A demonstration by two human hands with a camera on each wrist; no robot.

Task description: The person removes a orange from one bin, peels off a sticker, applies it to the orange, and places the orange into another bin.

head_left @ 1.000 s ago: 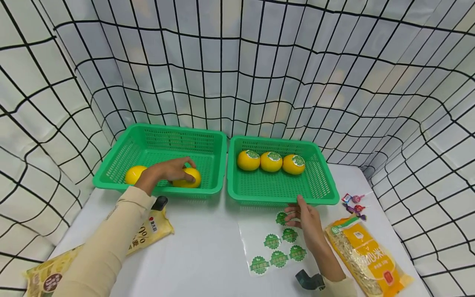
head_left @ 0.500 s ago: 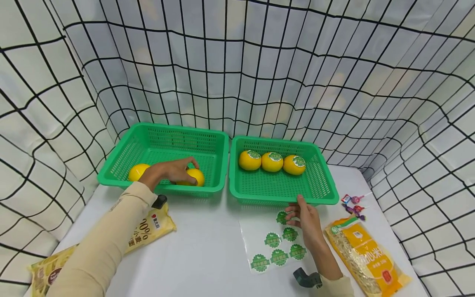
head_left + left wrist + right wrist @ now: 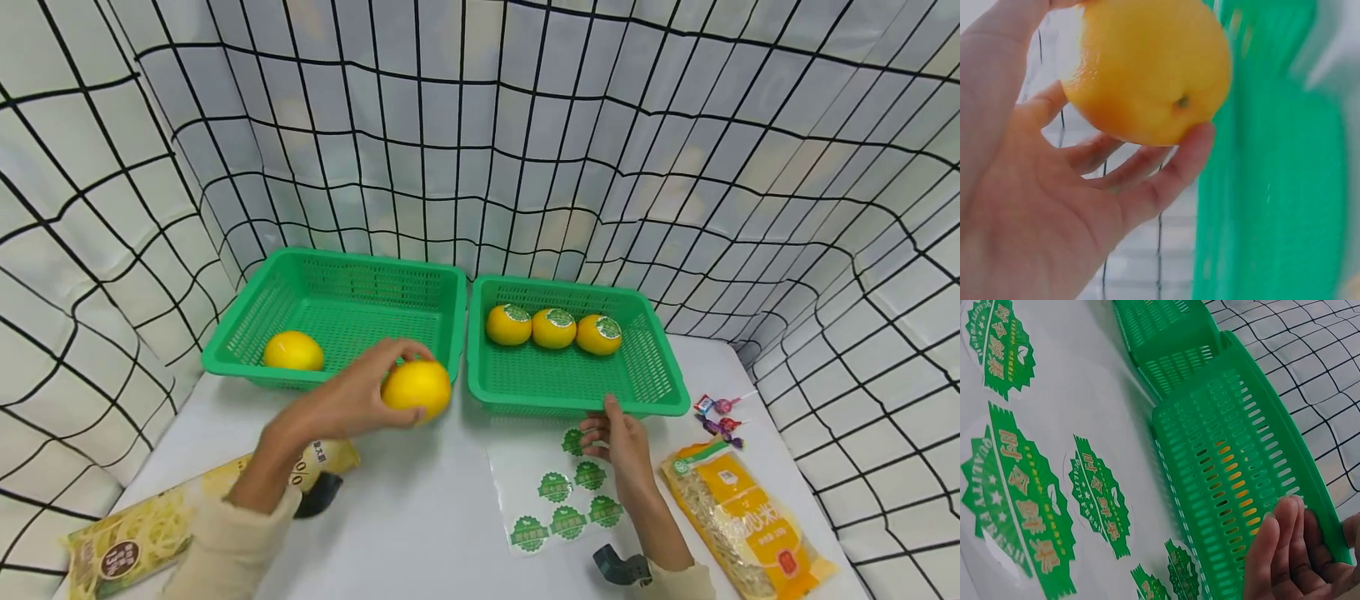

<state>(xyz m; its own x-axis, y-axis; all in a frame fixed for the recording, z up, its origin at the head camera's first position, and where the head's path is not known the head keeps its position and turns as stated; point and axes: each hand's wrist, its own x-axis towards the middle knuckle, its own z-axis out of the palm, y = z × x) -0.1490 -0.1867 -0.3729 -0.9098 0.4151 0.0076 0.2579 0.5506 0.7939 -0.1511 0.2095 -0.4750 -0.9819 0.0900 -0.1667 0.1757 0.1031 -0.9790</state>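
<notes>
My left hand grips a yellow-orange orange between thumb and fingers, held up in front of the left green basket's near right corner. In the left wrist view the orange shows its stem end and no sticker on the visible side. Another orange lies in the left green basket. Three oranges with green-and-white stickers sit in a row in the right green basket. My right hand touches that basket's near rim with its fingers; in the right wrist view these fingers lie against its wall.
A clear sheet of green round stickers lies before the right basket. Wrapped candies and an orange-and-clear food bag are at the right. A yellow noodle bag lies under my left forearm. Black-grid netting surrounds the table.
My left hand has lifted the orange out of the left basket and brought it toward me and slightly right. The right hand stays at the right basket's rim.
</notes>
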